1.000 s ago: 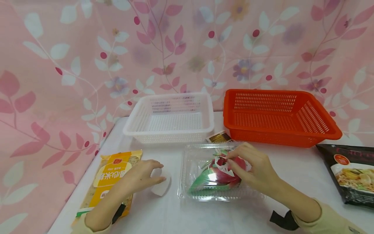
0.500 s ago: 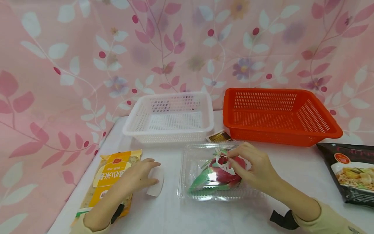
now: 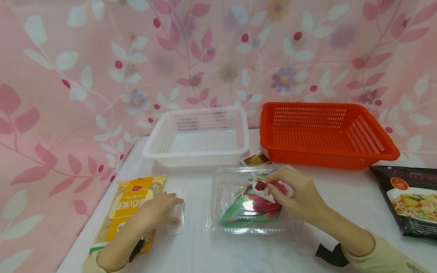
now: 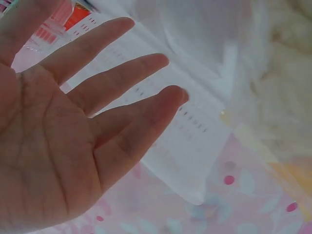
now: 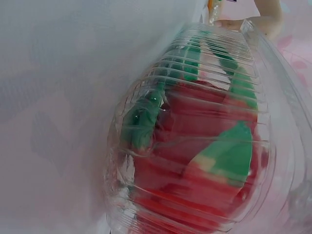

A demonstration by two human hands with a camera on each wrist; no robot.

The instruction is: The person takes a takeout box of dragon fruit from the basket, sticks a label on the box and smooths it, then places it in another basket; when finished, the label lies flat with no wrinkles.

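A clear plastic clamshell box [image 3: 213, 204] stands at mid-table with a red dragon fruit [image 3: 244, 206] with green scales inside. Over its lid, the thumb and index finger of my right hand [image 3: 298, 193] pinch a white, torn-looking label [image 3: 264, 194]. My left hand [image 3: 153, 210] reaches over a white paper strip [image 3: 176, 224] on the table, beside a yellow food packet [image 3: 131, 195]. In the left wrist view the left fingers [image 4: 122, 90] are spread and loosely bent. Dragon fruit [image 5: 195, 146] fills much of the right wrist view, behind ribbed clear plastic.
Behind the box stand a white perforated basket [image 3: 194, 159] and a red one [image 3: 317, 157]. A small printed card [image 3: 255, 159] lies between them. A black noodle packet [image 3: 409, 201] is at the right, and a pink floral curtain [image 3: 218, 57] hangs behind.
My left hand has moved left and down with the white paper strip, which now lies flat near the yellow packet. The right hand stays at the label on the lid.
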